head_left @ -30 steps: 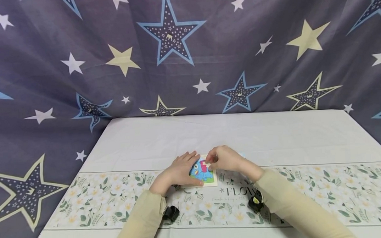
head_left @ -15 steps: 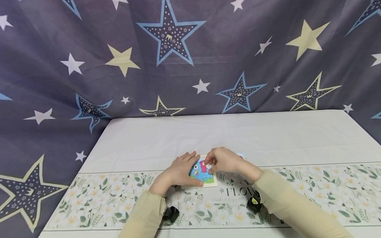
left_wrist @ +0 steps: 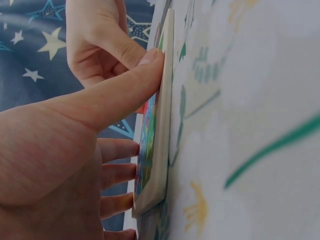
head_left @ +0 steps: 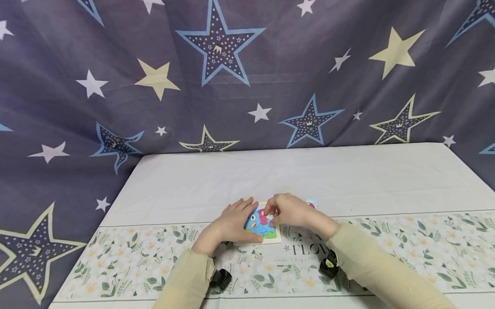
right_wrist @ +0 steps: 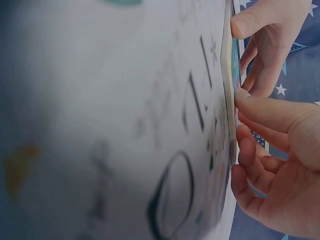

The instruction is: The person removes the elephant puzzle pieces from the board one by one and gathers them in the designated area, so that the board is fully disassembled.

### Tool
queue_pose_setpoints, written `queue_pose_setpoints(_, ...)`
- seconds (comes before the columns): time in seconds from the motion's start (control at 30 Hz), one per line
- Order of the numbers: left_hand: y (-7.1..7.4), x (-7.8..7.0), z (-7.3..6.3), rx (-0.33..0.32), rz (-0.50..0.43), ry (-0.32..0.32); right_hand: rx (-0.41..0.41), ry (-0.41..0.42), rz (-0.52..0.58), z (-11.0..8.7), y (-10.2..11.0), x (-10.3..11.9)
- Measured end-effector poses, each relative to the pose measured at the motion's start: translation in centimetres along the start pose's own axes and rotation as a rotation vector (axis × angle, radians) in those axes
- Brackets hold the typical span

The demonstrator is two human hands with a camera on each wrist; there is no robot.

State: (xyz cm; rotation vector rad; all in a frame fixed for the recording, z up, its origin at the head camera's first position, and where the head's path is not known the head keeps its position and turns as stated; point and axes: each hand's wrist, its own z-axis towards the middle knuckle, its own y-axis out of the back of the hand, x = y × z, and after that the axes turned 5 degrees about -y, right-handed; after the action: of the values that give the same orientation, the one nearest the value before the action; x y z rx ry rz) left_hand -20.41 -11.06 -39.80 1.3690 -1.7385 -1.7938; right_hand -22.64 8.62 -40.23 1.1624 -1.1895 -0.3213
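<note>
A small jigsaw puzzle board [head_left: 260, 228] with a pale frame and a blue cartoon animal lies flat on the table. My left hand [head_left: 233, 223] rests along its left side, fingers spread and fairly straight. The left thumb [left_wrist: 120, 92] presses on the near rim in the left wrist view. Over the board's right part, my right hand [head_left: 293, 211] has thumb and forefinger bent round a small puzzle piece [head_left: 271, 216] beside the pink area. Most of that piece is hidden by the fingers. The right wrist view shows the right thumb [right_wrist: 267, 111] low at the board's edge.
Behind the right wrist lies a partly hidden blue and pink item [head_left: 312, 203]. A floral runner [head_left: 152, 264] with printed lettering crosses the white-covered table [head_left: 356, 177]. A star-patterned curtain [head_left: 267, 47] hangs behind. Black wrist devices [head_left: 220, 280] sit beneath both forearms.
My right fingers have shifted slightly lower over the pink area, and the pale gap there looks smaller. A little more of the item behind the right wrist shows. The left hand stays on the board.
</note>
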Motion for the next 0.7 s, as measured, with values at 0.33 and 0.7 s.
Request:
queue_pose_setpoints(0.33, 0.15, -0.14, -0.06, 0.003, -0.008, 0.005, 0.003, -0.034, -0.013, 0.03, -0.07, 0.18)
queue_pose_setpoints(0.7, 0.24, 0.18, -0.11, 0.019, -0.022, -0.026, 0.013, -0.026, -0.013, 0.03, -0.05, 0.26)
